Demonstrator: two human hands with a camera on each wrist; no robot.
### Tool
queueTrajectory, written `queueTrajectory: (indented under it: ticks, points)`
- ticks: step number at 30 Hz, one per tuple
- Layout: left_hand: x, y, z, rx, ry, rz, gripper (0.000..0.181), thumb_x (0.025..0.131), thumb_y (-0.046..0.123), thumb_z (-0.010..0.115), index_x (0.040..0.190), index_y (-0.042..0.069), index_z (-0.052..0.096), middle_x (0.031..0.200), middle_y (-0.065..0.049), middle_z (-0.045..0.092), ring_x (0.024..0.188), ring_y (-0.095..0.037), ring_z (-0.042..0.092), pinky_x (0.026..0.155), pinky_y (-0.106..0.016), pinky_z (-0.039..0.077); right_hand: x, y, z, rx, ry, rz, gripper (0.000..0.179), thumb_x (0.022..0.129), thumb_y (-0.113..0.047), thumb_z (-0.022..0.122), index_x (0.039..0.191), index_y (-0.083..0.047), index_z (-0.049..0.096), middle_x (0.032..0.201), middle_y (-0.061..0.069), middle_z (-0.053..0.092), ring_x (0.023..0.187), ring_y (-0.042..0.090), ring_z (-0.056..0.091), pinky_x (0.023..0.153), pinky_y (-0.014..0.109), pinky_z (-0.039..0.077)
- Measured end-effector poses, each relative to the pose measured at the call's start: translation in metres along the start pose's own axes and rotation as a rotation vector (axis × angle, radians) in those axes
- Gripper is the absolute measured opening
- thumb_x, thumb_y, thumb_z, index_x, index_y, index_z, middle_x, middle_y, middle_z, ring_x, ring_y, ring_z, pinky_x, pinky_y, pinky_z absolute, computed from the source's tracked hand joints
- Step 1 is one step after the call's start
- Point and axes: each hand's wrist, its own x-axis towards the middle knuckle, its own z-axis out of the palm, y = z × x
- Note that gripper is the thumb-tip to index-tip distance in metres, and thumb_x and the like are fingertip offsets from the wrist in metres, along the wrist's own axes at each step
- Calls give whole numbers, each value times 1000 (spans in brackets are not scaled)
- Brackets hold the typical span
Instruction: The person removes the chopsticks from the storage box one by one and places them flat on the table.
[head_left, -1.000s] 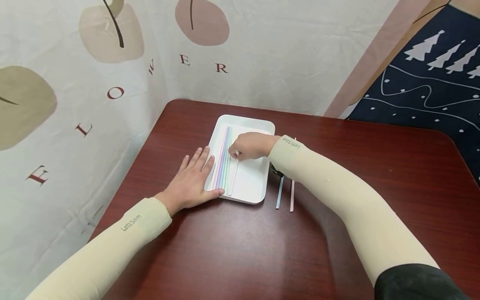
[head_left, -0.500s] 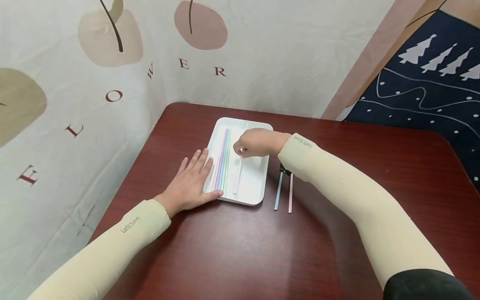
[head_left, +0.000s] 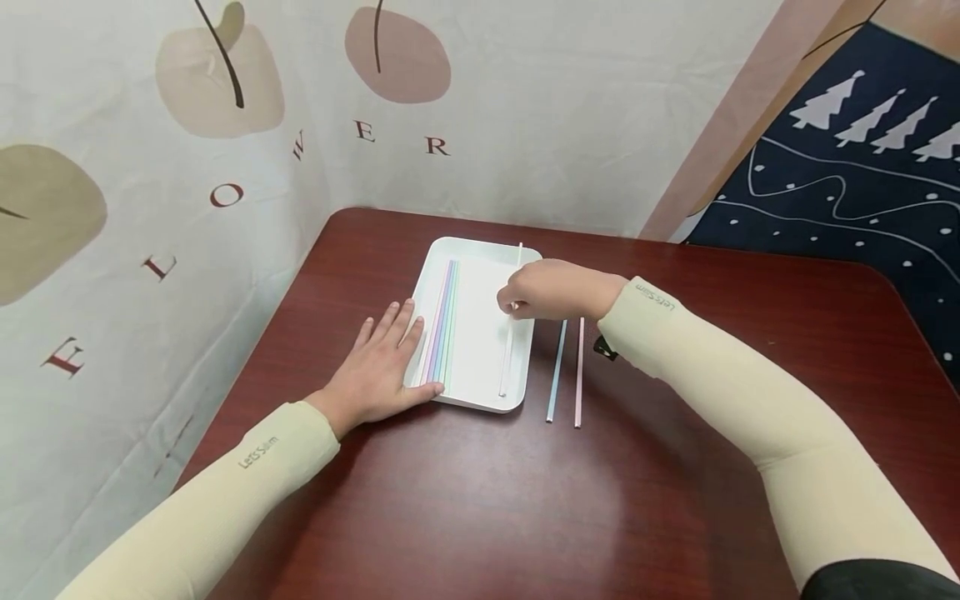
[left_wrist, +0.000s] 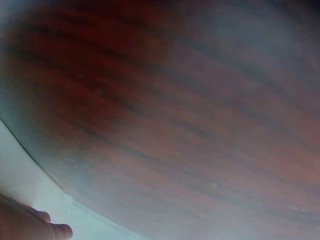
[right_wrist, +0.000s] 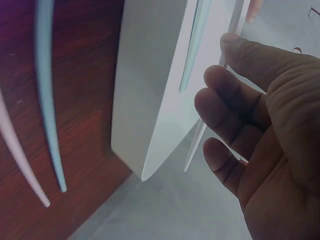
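Observation:
My right hand (head_left: 551,289) pinches a white straw (head_left: 507,358) between thumb and fingers, over the right side of a white tray (head_left: 480,325). The straw's far end sticks out past the hand near the tray's back rim. Inside the tray's left part, several pastel straws (head_left: 444,325) lie side by side, pink, purple, blue and green. My left hand (head_left: 375,362) lies flat with spread fingers at the tray's left edge, its thumb along the front rim. In the right wrist view, the white straw (right_wrist: 195,145) passes behind the curled fingers.
A blue straw (head_left: 557,375) and a pink straw (head_left: 580,375) lie on the red-brown table (head_left: 465,500), right of the tray, partly under my right forearm. A printed white curtain (head_left: 525,125) hangs behind the table.
My right hand has moved right with the white straw, from beside the row of pastel straws to the tray's right side. The left hand stays put.

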Motion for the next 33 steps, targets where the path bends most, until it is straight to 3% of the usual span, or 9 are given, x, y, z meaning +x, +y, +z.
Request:
queueTrajectory:
  ticks: [9, 14, 18, 23, 33]
  points:
    - [-1, 1, -1, 0, 0, 2, 107, 86, 80, 41, 156, 1, 25, 165, -16, 3, 151, -35, 1, 116, -60, 10, -40, 5, 7, -33, 108, -44, 28, 89, 2, 61, 71, -18, 52, 64, -9, 38, 59, 10, 31, 57, 29, 30]
    - [-2, 1, -2, -8, 1, 10, 107, 87, 80, 41, 156, 0, 25, 165, -17, 3, 151, -35, 2, 115, -61, 10, -63, 15, 11, -37, 158, -44, 27, 85, 3, 66, 72, -19, 56, 66, -10, 45, 61, 12, 42, 59, 31, 38]
    - [-2, 0, -3, -14, 0, 16, 107, 87, 79, 42, 156, -1, 24, 165, -17, 2, 151, -36, 1, 115, -61, 9, -81, 22, 13, -36, 179, 5, 22, 85, 1, 70, 76, -18, 62, 71, -9, 55, 67, 13, 51, 65, 33, 45]
    - [-2, -1, -3, -13, -4, 12, 107, 87, 80, 41, 156, 0, 24, 165, -16, 1, 151, -35, 0, 116, -60, 8, -96, 28, 18, -11, 170, 57, 21, 85, 0, 71, 77, -17, 62, 70, -8, 56, 68, 11, 51, 66, 32, 46]
    - [-1, 0, -2, -15, 3, 19, 106, 87, 79, 42, 156, 1, 24, 165, -16, 2, 151, -35, 1, 116, -60, 8, -110, 32, 36, -5, 89, 64, 20, 83, -2, 76, 85, -20, 68, 79, -11, 64, 73, 9, 59, 71, 33, 50]
